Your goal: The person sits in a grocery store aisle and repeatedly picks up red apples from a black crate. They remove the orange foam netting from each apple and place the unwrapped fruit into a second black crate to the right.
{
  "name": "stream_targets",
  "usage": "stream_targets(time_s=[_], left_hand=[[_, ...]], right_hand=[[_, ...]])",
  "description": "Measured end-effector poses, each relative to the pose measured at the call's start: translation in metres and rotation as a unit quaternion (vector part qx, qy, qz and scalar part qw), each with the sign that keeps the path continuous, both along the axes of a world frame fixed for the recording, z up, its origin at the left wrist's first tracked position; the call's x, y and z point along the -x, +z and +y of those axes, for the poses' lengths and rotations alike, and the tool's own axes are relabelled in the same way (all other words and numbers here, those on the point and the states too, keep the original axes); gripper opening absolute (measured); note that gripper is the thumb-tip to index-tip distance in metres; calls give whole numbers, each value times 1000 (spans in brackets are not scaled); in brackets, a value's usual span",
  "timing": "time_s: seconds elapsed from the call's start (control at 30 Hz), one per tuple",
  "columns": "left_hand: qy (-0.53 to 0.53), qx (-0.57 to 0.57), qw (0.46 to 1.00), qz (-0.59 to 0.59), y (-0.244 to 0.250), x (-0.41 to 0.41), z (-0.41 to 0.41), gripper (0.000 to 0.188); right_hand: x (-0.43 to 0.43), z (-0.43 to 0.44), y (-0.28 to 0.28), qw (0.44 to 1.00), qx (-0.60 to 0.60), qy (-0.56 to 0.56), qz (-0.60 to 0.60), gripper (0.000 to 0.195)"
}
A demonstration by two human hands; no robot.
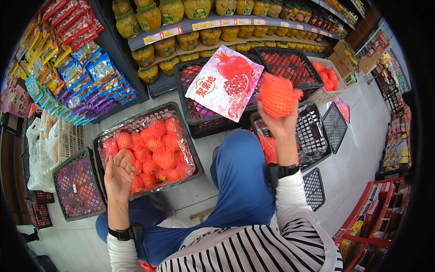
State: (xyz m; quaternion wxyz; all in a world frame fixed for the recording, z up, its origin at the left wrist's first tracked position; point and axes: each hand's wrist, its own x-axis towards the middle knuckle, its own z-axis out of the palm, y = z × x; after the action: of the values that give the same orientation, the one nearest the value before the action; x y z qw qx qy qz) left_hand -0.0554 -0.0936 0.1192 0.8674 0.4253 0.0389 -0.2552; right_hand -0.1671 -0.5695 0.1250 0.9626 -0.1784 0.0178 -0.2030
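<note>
My right hand (281, 126) holds up a fruit in a red foam net sleeve (277, 97), probably a pomegranate, above a black plastic crate (324, 149). That crate has a clear plastic liner (307, 159) and netted fruits (268, 148) at its left. My left hand (119, 173) holds nothing; its palm is turned up and its fingers are apart and loosely curled. It hovers over the near left edge of another lined crate (195, 159), full of net-sleeved pomegranates (154, 144). Between these two crates, a printed pomegranate sheet (212, 98) lies on a lidded black crate (181, 102).
Another lidded crate (289, 64) and a white basket of netted fruits (324, 91) stand behind. Crate lids lie at left (78, 187) and right (313, 190). Jar shelves (217, 24) and hanging snack bags (102, 68) border the far side; a red rack (370, 210) stands right.
</note>
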Motion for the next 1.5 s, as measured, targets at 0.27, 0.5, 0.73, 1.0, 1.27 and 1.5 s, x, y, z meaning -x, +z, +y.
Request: stream_targets(time_s=[0.27,0.5,0.73,1.0,1.27,1.5], left_hand=[[-16,-71,997,9,-11,7,-4,40],[-23,-107,994,5,-17,3,-11,39],[-16,-127,992,9,-17,2,-23,38],[20,-131,991,-10,-27,-3,-2,44],[166,-90,982,-23,-27,-24,22,35],[-62,-389,916,-71,-45,-36,-3,32]], right_hand=[[133,-111,-181,849,-119,-264,441,50],[144,-124,-239,762,-65,-221,606,65],[145,-160,-270,729,12,-210,652,40],[43,-123,-10,987,65,-43,139,10],[-24,56,167,972,174,151,-48,34],[-110,162,27,944,55,302,121,28]])
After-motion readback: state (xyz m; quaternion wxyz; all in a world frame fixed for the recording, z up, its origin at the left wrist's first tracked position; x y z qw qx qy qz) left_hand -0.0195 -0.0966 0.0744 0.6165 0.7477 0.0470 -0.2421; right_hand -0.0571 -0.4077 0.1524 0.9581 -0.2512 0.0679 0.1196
